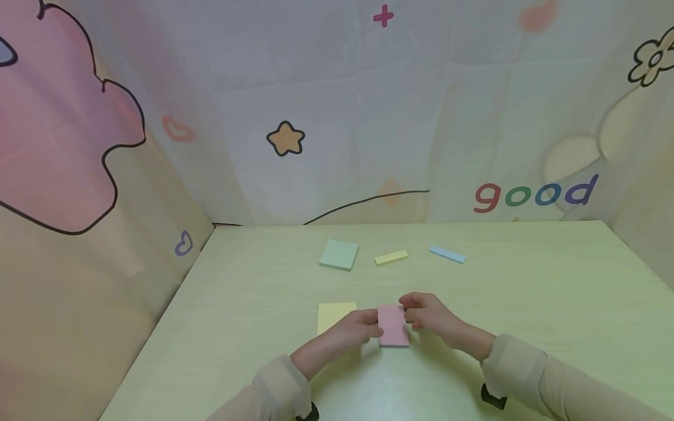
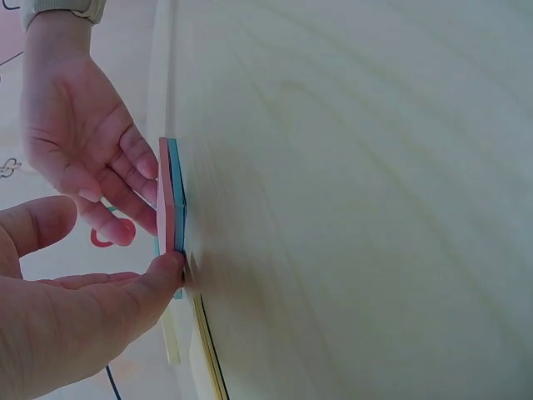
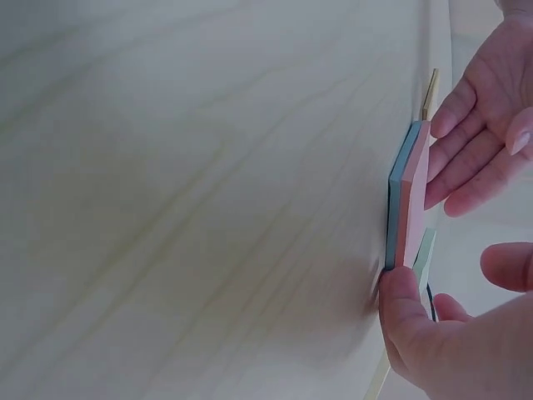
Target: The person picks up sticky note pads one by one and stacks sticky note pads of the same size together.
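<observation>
A pink note pad lies flat on the pale green table, near the front middle. The wrist views show it stacked on a blue pad of about the same size. My left hand holds the stack's left edge, with its thumb at the near corner and its fingers along the side. My right hand holds the right edge the same way. The pink pad and the blue pad look nearly flush between the fingertips of both hands.
A yellow pad lies just left of my left hand. Farther back lie a green pad, a small yellow strip pad and a blue strip pad. Printed cloth walls close in the table at the left and the back.
</observation>
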A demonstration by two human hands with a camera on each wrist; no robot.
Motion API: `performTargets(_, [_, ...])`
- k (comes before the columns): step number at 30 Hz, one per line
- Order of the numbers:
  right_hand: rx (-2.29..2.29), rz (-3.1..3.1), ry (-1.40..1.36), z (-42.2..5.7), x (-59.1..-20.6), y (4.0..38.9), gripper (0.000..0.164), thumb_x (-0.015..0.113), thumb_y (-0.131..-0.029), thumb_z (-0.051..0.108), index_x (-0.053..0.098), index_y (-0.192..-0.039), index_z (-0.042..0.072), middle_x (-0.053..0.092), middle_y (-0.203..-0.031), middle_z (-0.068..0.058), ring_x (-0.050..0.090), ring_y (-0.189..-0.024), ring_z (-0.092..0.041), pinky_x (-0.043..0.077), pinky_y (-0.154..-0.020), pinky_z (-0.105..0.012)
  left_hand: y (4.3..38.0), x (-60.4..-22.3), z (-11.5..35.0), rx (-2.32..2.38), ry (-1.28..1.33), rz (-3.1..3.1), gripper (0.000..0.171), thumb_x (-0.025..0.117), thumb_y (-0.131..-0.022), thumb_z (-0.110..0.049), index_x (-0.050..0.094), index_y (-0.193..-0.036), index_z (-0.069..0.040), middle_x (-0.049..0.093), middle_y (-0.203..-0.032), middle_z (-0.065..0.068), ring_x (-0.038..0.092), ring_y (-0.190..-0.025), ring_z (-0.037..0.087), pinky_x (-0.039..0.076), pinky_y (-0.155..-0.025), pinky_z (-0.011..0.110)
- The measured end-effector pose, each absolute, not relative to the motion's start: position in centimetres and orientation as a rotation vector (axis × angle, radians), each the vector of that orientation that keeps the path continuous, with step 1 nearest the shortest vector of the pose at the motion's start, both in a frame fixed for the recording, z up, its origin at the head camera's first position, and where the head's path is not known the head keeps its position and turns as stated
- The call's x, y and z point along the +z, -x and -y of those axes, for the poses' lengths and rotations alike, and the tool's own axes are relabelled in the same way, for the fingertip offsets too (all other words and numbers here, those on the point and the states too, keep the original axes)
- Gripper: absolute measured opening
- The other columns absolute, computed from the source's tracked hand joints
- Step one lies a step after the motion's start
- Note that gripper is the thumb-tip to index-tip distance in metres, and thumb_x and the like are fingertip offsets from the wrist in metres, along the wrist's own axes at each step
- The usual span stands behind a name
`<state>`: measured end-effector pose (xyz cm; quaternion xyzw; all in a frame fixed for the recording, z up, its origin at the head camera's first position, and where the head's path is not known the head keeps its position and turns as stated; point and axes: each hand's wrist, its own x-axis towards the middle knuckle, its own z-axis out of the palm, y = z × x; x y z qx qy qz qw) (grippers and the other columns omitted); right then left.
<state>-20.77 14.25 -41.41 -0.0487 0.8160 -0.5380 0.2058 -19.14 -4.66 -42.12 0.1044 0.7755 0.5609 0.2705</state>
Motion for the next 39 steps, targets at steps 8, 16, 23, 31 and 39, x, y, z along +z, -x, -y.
performTargets(8, [-1.6, -2.148, 0.024, -14.2, -41.1, 20.3, 0.043, 0.044, -0.082, 0.006, 0.041, -0.122, -0.007, 0.044, -0.126, -0.022, 0.05, -0.102, -0.027, 0.047, -0.08, -0.037, 19.0, -42.0, 4.4, 1.52, -0.251, -2.083, 0.047, 0.05, -0.087, -0.011, 0.039, -0.13, 0.004, 0.041, -0.134, 0.017, 0.039, -0.123, 0.03, 0.034, -0.097, 0.047])
performTargets(16, [-1.586, -2.033, -0.073, -14.1, -39.7, 18.7, 0.047, 0.044, -0.081, 0.007, 0.034, -0.126, -0.004, 0.035, -0.133, -0.025, 0.042, -0.109, -0.034, 0.045, -0.075, -0.038, 18.0, -41.8, 4.1, 1.503, -0.228, -2.103, 0.051, 0.053, -0.085, -0.011, 0.037, -0.133, -0.003, 0.045, -0.132, 0.015, 0.044, -0.117, 0.029, 0.038, -0.092, 0.049])
performTargets(23, [-1.572, -2.015, -0.118, -14.2, -39.5, 17.9, 0.048, 0.047, -0.079, 0.007, 0.036, -0.125, -0.001, 0.039, -0.13, -0.023, 0.046, -0.098, -0.027, 0.044, -0.069, -0.034, 17.2, -41.5, 4.2, 1.486, -0.247, -2.094, 0.054, 0.052, -0.085, -0.012, 0.034, -0.135, -0.005, 0.046, -0.13, 0.015, 0.048, -0.113, 0.028, 0.04, -0.09, 0.049])
performTargets(31, [-1.597, -1.986, -0.086, -14.5, -39.8, 17.6, 0.047, 0.047, -0.08, 0.008, 0.035, -0.125, -0.001, 0.044, -0.127, -0.02, 0.048, -0.096, -0.025, 0.043, -0.068, -0.032, 16.9, -41.8, 4.0, 1.538, -0.243, -2.056, 0.051, 0.051, -0.085, -0.007, 0.036, -0.134, -0.005, 0.047, -0.129, 0.015, 0.048, -0.113, 0.031, 0.037, -0.09, 0.054])
performTargets(39, [-1.62, -1.966, -0.069, -14.5, -40.1, 17.6, 0.048, 0.047, -0.08, 0.008, 0.034, -0.126, -0.001, 0.042, -0.127, -0.02, 0.047, -0.097, -0.025, 0.042, -0.066, -0.031, 16.9, -42.0, 4.0, 1.542, -0.249, -2.058, 0.051, 0.051, -0.084, -0.007, 0.037, -0.133, -0.003, 0.049, -0.128, 0.016, 0.048, -0.114, 0.032, 0.037, -0.091, 0.053])
